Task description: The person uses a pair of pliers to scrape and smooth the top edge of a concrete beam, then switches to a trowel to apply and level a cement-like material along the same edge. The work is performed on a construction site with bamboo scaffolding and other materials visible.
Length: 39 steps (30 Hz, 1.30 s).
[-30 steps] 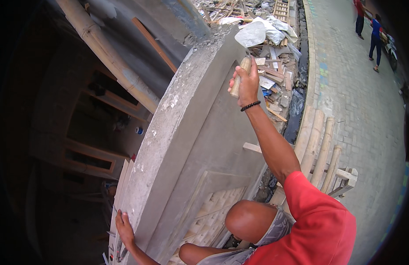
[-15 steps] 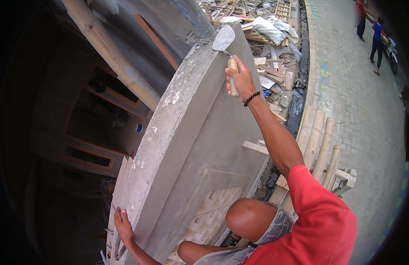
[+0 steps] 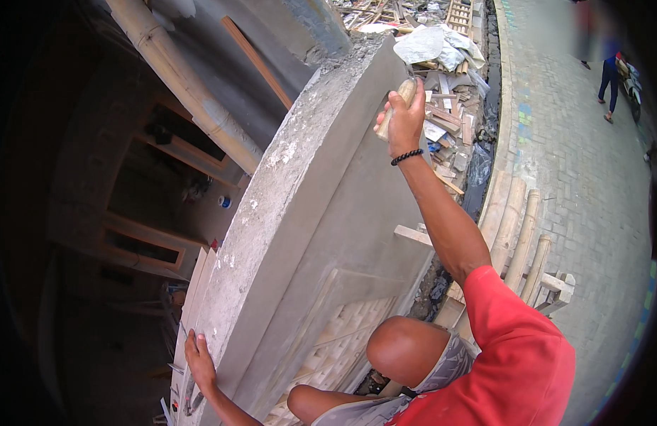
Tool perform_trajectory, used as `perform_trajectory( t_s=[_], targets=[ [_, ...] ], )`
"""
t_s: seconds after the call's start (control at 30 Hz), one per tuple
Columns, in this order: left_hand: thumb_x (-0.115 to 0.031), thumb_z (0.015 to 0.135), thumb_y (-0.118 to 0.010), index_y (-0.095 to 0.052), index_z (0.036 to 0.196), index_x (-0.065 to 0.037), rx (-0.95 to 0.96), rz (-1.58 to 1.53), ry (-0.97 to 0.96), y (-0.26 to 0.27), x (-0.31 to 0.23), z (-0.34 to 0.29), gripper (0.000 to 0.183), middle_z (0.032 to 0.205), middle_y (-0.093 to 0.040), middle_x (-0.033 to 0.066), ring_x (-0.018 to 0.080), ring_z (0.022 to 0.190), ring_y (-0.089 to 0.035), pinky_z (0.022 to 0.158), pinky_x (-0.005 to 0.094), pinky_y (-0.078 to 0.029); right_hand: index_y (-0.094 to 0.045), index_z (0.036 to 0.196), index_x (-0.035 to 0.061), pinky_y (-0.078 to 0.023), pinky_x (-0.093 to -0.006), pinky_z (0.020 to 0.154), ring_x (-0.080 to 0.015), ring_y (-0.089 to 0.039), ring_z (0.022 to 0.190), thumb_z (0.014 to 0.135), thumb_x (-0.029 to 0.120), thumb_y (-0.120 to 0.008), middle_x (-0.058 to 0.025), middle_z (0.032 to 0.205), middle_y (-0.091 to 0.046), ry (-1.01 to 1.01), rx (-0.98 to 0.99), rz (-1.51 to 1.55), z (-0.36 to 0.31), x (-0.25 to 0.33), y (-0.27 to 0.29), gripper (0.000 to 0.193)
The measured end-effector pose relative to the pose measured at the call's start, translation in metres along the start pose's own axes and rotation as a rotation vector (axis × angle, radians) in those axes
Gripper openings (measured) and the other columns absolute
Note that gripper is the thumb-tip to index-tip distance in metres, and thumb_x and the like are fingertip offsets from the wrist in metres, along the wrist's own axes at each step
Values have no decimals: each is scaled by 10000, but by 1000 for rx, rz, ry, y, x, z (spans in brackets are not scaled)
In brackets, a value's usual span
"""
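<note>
Grey plaster covers the wall (image 3: 321,213) that runs between my two hands, its rough curved top stretching from one to the other. My right hand (image 3: 403,121) is up at the far end of that top, fist wrapped tight around the wooden handle of a trowel (image 3: 396,106); the handle pokes out above and below my fingers, and the blade is hidden from me behind the wall's edge. A black bead bracelet (image 3: 406,156) sits on that wrist. My left hand (image 3: 199,362) is far below and well apart from the right, fingers spread flat against the near end of the wall top, holding nothing. Just beyond my right hand lies a heap of white sacks (image 3: 431,46) and scrap boards (image 3: 445,124). A thick bamboo pole (image 3: 186,85) slants away to the left of that hand, on the other side of the wall. Under my right arm, more bamboo poles (image 3: 516,227) lie beside a paved road (image 3: 577,163).
</note>
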<state>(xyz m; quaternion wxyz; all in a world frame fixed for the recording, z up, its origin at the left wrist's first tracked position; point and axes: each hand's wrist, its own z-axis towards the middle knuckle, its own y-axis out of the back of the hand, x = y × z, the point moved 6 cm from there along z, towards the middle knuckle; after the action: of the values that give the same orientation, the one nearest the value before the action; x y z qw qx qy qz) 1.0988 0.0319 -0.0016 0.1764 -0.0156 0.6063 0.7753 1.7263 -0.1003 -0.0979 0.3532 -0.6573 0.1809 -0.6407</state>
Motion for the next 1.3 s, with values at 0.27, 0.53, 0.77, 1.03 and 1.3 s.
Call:
perform_trajectory(
  t_s=[0.27, 0.53, 0.77, 1.03, 1.3],
  targets=[
    [-383, 996, -459, -482, 1362, 34, 2, 7, -10, -1, 1, 0, 555, 1366, -503, 237, 361, 1299, -440, 1094, 406, -310, -253, 1505, 157, -460, -289, 383, -121, -527, 490, 905, 135, -568, -49, 753, -522, -131, 76, -114, 6, 7, 2, 678],
    [-381, 999, -461, -483, 1364, 28, 0, 0, 13, -1, 2, 0, 549, 1369, -500, 237, 362, 1304, -434, 1092, 408, -312, -257, 1495, 150, -471, -287, 394, -119, -527, 505, 928, 178, -556, -53, 793, -512, -249, 347, -318, 3, 40, -7, 642],
    [-376, 1000, -464, -492, 1354, 33, -8, -35, 5, -5, 10, 4, 542, 1368, -500, 237, 365, 1291, -448, 1083, 398, -327, -228, 1505, 149, -482, -303, 413, -124, -520, 516, 934, 179, -541, -51, 787, -492, -336, 410, -552, 1, 36, -6, 651],
    [-381, 999, -456, -493, 1354, 32, 10, -25, 5, -7, 4, 3, 546, 1377, -492, 235, 364, 1290, -448, 1085, 400, -325, -275, 1481, 149, -468, -296, 389, -126, -533, 500, 940, 176, -538, -44, 740, -509, 22, 135, -68, 23, 48, 35, 602],
    [-385, 997, -453, -490, 1355, 32, 9, -12, 11, -2, 5, 1, 551, 1373, -494, 237, 363, 1290, -446, 1084, 405, -326, -314, 1398, 127, -480, -315, 388, -147, -536, 504, 923, 178, -545, -66, 784, -506, -14, 46, 150, 58, 16, 40, 531]
  ],
)
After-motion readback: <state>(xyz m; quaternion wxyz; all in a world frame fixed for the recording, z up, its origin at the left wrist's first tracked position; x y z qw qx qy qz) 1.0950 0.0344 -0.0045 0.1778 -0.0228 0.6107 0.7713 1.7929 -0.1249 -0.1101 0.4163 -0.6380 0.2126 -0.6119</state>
